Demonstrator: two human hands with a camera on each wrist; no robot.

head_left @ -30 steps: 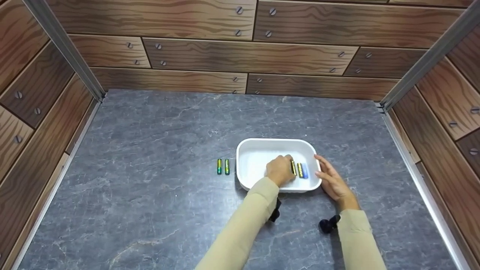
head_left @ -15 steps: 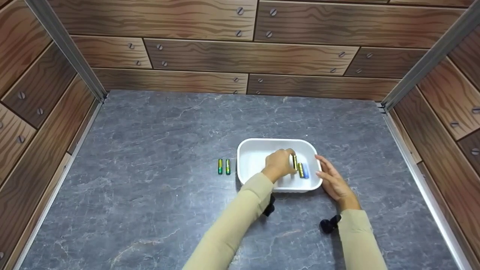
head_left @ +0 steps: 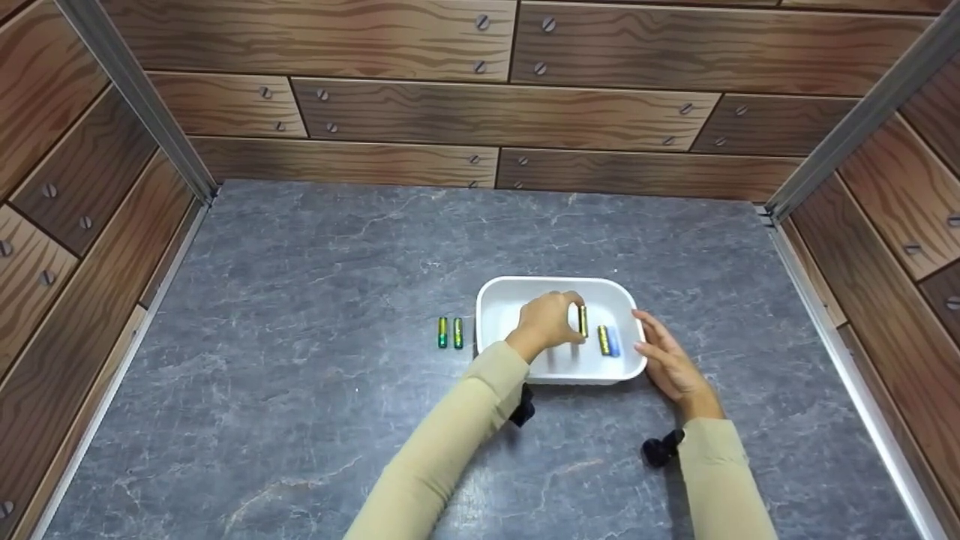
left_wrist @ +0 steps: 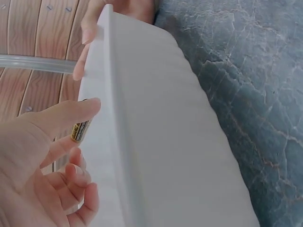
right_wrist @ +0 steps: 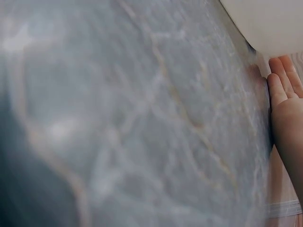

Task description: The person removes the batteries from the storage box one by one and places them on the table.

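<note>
In the head view my left hand (head_left: 544, 322) is over a white plastic bin (head_left: 525, 369), pinching a yellow-and-black battery (head_left: 583, 321) between thumb and fingers. The same battery (left_wrist: 81, 130) shows in the left wrist view above the bin's rim, the other fingers loosely bent. Inside the bin, to the right, a yellow battery (head_left: 604, 340) lies against a blue one (head_left: 614, 341). My right hand (head_left: 673, 369) rests at the bin's right side, fingertips and thumb touching the rim. Its straight fingers (right_wrist: 286, 78) show beside the bin in the right wrist view.
Two green-and-yellow batteries (head_left: 442, 332) lie side by side on the grey marbled tabletop (head_left: 300, 375), left of the bin. Wood-patterned walls (head_left: 420, 112) with metal corner posts (head_left: 135, 90) enclose the surface at the back and both sides.
My left hand has lifted a battery off the bin's floor and moved it left, away from the yellow and blue ones. The right hand stays at the bin's side.
</note>
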